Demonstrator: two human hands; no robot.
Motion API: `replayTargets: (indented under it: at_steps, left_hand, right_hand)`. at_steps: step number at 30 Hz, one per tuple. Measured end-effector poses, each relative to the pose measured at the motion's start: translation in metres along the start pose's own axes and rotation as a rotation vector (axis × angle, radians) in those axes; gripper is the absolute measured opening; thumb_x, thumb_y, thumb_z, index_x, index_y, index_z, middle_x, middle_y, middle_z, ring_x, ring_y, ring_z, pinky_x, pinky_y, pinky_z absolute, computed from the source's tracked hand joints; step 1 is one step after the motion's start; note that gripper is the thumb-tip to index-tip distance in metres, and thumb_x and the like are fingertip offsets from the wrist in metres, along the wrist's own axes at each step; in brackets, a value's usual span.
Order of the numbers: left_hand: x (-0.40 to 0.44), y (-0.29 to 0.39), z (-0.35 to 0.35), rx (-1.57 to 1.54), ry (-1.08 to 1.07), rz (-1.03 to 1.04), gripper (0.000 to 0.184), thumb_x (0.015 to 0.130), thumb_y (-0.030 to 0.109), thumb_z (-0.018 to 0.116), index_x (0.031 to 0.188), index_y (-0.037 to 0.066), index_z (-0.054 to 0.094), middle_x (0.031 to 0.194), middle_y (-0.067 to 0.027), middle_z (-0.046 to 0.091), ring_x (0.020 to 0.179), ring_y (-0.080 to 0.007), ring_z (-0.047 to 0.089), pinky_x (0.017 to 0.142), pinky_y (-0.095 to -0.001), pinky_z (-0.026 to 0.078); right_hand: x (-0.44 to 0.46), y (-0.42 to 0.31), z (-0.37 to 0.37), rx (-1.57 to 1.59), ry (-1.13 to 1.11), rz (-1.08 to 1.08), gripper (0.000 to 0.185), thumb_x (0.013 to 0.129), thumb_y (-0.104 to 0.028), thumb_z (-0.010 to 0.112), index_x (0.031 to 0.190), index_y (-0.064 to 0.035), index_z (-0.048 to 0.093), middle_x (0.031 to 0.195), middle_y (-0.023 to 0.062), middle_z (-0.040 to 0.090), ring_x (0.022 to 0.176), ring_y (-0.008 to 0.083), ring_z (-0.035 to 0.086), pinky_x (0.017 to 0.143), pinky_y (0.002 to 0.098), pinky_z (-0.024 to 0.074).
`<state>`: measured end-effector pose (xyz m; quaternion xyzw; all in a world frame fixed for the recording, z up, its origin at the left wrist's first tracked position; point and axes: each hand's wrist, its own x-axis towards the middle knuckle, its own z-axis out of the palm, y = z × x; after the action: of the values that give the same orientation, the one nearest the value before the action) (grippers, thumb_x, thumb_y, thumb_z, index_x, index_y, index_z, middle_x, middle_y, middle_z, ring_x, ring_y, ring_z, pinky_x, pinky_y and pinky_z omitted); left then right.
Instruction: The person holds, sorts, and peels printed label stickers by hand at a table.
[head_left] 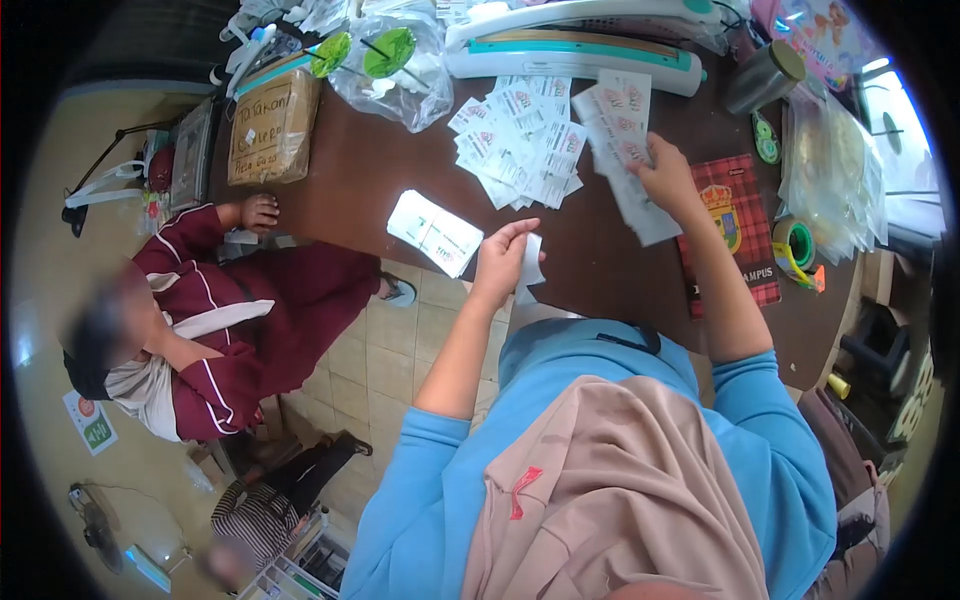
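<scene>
My right hand point(668, 178) is closed on a long strip of printed labels point(622, 115), white with red and black print, held over the right of the table. Closer to my body, my left hand point(505, 262) pinches a small white slip point(530, 268) by the table's front edge; its printed side, if any, does not show. Just left of that hand lies a neat stack of cut labels point(434, 233). Beyond both hands is a loose, overlapping pile of label pieces point(522, 140).
Behind the pile sits a white and teal sealer-like device point(580, 68). A red plaid notebook point(728, 230), tape rolls point(798, 243), a metal tumbler point(765, 78) and plastic bags point(835, 165) are at right. A wrapped cardboard box point(275, 125) stands left, near a seated person's hand point(260, 213).
</scene>
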<state>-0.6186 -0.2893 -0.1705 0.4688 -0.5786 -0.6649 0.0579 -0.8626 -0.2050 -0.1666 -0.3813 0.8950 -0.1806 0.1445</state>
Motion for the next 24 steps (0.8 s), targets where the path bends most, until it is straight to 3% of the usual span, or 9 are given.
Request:
replayTargets:
  at_steps: [2, 4, 6, 8, 10, 14, 16, 18, 24]
  left_hand:
    - [0.003, 0.0, 0.003, -0.298, -0.01, 0.072, 0.027, 0.088, 0.009, 0.04, 0.109, -0.001, 0.054, 0.084, -0.0072, 0.059, 0.072, -0.0117, 0.058, 0.066, -0.0235, 0.048]
    - [0.003, -0.001, 0.006, -0.643, -0.159, 0.199, 0.037, 0.092, 0.021, 0.032, 0.118, -0.001, 0.046, 0.105, -0.0122, 0.055, 0.096, -0.0166, 0.053, 0.085, -0.0285, 0.041]
    - [-0.017, 0.029, 0.018, -0.902, -0.27, 0.197, 0.044, 0.092, 0.03, 0.033, 0.124, -0.001, 0.037, 0.115, -0.0143, 0.049, 0.104, -0.0192, 0.049, 0.09, -0.0315, 0.038]
    - [-0.021, 0.029, 0.013, -0.924, -0.385, 0.132, 0.05, 0.091, 0.035, 0.034, 0.124, -0.002, 0.034, 0.116, -0.0165, 0.048, 0.104, -0.0237, 0.05, 0.089, -0.0364, 0.04]
    - [-0.019, 0.027, 0.0, -0.932, -0.512, 0.084, 0.051, 0.091, 0.036, 0.034, 0.124, -0.003, 0.033, 0.115, -0.0178, 0.048, 0.1, -0.0256, 0.053, 0.085, -0.0366, 0.044]
    - [-0.026, 0.025, -0.002, -0.901, -0.525, 0.024, 0.05, 0.091, 0.035, 0.033, 0.124, -0.003, 0.032, 0.114, -0.0181, 0.049, 0.098, -0.0257, 0.055, 0.083, -0.0365, 0.047]
    - [-0.034, 0.028, 0.001, -0.938, -0.501, 0.147, 0.051, 0.091, 0.033, 0.031, 0.128, -0.001, 0.026, 0.121, -0.018, 0.043, 0.108, -0.0289, 0.048, 0.09, -0.0416, 0.041]
    - [-0.04, 0.028, 0.002, -0.933, -0.427, 0.186, 0.05, 0.092, 0.034, 0.031, 0.127, -0.001, 0.028, 0.118, -0.0172, 0.047, 0.106, -0.0272, 0.05, 0.088, -0.0395, 0.043]
    - [-0.052, 0.016, -0.021, -1.047, -0.38, 0.167, 0.046, 0.09, 0.028, 0.036, 0.124, -0.002, 0.035, 0.118, -0.0166, 0.049, 0.105, -0.0258, 0.052, 0.087, -0.0373, 0.044]
  right_hand:
    - [-0.009, -0.015, -0.005, 1.066, -0.297, -0.123, 0.027, 0.075, -0.001, 0.057, 0.1, 0.001, 0.046, 0.087, 0.0112, 0.06, 0.084, 0.0183, 0.06, 0.073, 0.0296, 0.0468]
    - [-0.035, -0.046, -0.012, 1.372, -0.465, 0.002, 0.035, 0.074, 0.002, 0.059, 0.105, 0.0029, 0.044, 0.092, 0.0074, 0.057, 0.085, 0.0117, 0.055, 0.074, 0.0264, 0.0449]
    - [-0.059, -0.064, -0.009, 1.309, -0.559, -0.028, 0.031, 0.075, -0.002, 0.058, 0.104, 0.0023, 0.045, 0.094, 0.0085, 0.057, 0.085, 0.0126, 0.055, 0.075, 0.0271, 0.0447]
    - [-0.077, -0.073, -0.003, 1.117, -0.721, -0.015, 0.03, 0.079, -0.004, 0.056, 0.106, 0.0016, 0.045, 0.094, 0.0077, 0.058, 0.084, 0.0113, 0.055, 0.074, 0.0241, 0.0432]
    - [-0.087, -0.079, -0.005, 1.091, -0.695, -0.056, 0.032, 0.077, -0.004, 0.057, 0.106, 0.0028, 0.046, 0.092, 0.0102, 0.058, 0.083, 0.0127, 0.056, 0.072, 0.025, 0.0444]
    - [-0.089, -0.074, -0.017, 1.057, -0.773, 0.013, 0.033, 0.075, -0.004, 0.059, 0.106, 0.0043, 0.049, 0.087, 0.0128, 0.06, 0.077, 0.0141, 0.058, 0.069, 0.0257, 0.0456]
    - [-0.097, -0.073, -0.017, 1.073, -0.742, 0.024, 0.031, 0.075, -0.003, 0.059, 0.104, 0.0041, 0.051, 0.084, 0.0113, 0.061, 0.074, 0.0134, 0.058, 0.067, 0.0258, 0.0454]
    - [-0.106, -0.069, -0.012, 1.117, -0.622, 0.094, 0.027, 0.075, -0.002, 0.058, 0.101, 0.0046, 0.052, 0.084, 0.0103, 0.062, 0.075, 0.0124, 0.058, 0.065, 0.0251, 0.0452]
    - [-0.116, -0.068, -0.013, 0.932, -0.735, -0.036, 0.019, 0.075, -0.001, 0.057, 0.094, 0.0046, 0.054, 0.08, 0.0087, 0.062, 0.071, 0.01, 0.056, 0.063, 0.0237, 0.0434]
